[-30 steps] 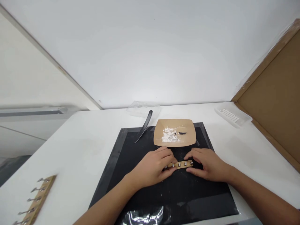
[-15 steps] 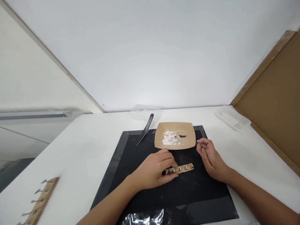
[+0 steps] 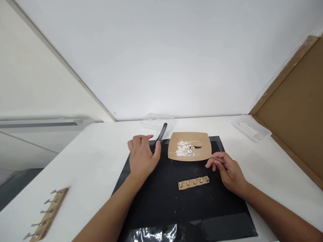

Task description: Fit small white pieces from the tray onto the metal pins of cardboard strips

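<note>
Above the upper left of the black mat [image 3: 161, 208], my left hand [image 3: 143, 153] is open, thumb and fingers apart around the curved black tool [image 3: 163, 131]; whether it touches the tool I cannot tell. My right hand [image 3: 225, 169] has its fingers curled together by the lower right corner of the cardboard tray [image 3: 203, 154]; what they pinch, if anything, is too small to name. White bits [image 3: 185, 149] and a dark sliver [image 3: 197, 147] lie in the tray. Below it, a short wooden strip [image 3: 193, 183] with several metal pegs rests on the mat.
A second wooden strip with metal pegs [image 3: 50, 215] lies on the white table at left. At the back are a clear plastic lid [image 3: 157, 121] and, on the right, a clear box with white strips [image 3: 251, 128]. Cardboard [image 3: 297, 101] stands at the right edge.
My left hand has let go of the short wooden strip and moved up and left to the curved black tool. My right hand has shifted slightly, its fingers nearer the tray.
</note>
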A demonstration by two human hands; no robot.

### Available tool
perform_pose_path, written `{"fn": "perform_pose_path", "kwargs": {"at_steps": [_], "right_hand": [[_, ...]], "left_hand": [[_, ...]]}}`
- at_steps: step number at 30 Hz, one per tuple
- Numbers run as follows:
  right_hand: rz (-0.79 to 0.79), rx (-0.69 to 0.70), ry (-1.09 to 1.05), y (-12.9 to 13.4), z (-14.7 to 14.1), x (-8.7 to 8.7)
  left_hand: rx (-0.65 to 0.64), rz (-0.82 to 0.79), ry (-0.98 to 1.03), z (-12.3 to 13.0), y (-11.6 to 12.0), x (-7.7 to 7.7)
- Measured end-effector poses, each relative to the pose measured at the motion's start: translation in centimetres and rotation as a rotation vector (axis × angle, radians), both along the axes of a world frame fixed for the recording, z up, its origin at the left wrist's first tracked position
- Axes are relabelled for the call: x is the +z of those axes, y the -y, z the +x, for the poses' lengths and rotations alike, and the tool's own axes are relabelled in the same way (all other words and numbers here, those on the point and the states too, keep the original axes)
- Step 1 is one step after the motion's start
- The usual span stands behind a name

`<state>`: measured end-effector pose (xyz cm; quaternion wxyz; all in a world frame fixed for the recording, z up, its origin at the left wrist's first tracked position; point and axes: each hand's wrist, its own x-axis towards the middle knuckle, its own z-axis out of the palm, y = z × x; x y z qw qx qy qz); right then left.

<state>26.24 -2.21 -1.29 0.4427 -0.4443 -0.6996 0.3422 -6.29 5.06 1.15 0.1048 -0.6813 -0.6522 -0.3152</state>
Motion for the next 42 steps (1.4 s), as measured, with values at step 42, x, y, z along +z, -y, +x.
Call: {"fn": "perform_pose_path", "kwargs": {"at_steps": [42], "right_hand": [[-0.134, -0.198, -0.101, -1.2, 0.2, 0.4]], "left_hand": [[-0.255, -0.069, -0.064, 2.2, 2.5, 0.1]]}}
